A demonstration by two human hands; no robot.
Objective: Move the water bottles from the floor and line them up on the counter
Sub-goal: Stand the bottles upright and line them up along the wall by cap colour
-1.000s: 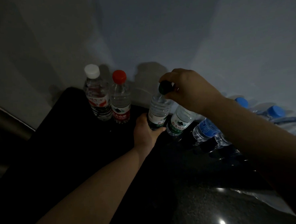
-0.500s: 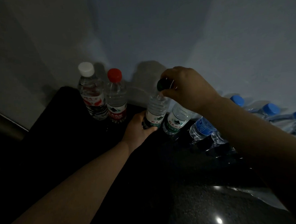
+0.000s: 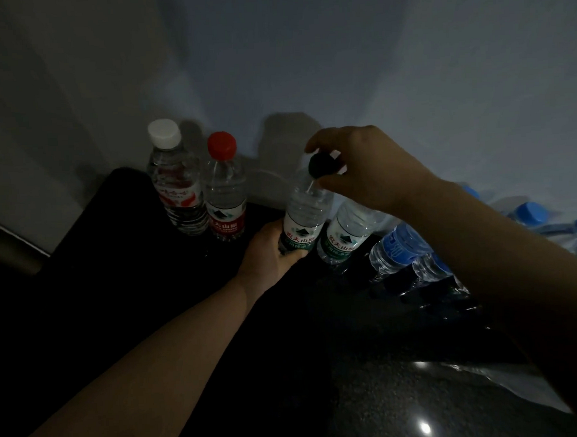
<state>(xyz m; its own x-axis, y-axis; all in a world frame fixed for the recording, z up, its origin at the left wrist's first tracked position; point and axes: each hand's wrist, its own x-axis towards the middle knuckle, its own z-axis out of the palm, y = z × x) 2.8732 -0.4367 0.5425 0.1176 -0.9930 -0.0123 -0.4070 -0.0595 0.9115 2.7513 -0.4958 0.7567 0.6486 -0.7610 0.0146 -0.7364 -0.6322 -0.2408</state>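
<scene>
We are in a dim room. A black counter (image 3: 115, 260) with tiny speckles fills the low part of the view. One small bright spot of light (image 3: 424, 427) shines on it, close to us. Behind the counter, pale grey walls (image 3: 372, 63) meet in a corner.

Our two hands hold the dark-cap bottle (image 3: 305, 214). It is a clear water bottle with a white and green label. It is at the back part of the counter, close to the walls, and it leans a little. Our right hand (image 3: 371, 167) is on top of it, with fingers and thumb curled round the dark cap (image 3: 321, 164). Our left hand (image 3: 265, 256) wraps round its bottom end. That hand hides the bottom, so we cannot tell if the bottle touches the counter.

To the left of the dark-cap bottle, past a gap, stands the red-cap bottle (image 3: 226, 201). Further left is the white-cap bottle (image 3: 175, 190). These two stand upright, side by side, near the corner.

Just to the right of the dark-cap bottle is a second green-label bottle (image 3: 348, 232). Our right hand hides its top. Further right is a blue-label bottle (image 3: 395, 249). Past that, blue caps (image 3: 529, 212) show near the edge of the view. Those bottles are too dark and blurry for us to count.

A grey shadow (image 3: 283, 141) falls on the walls behind the dark-cap bottle.
</scene>
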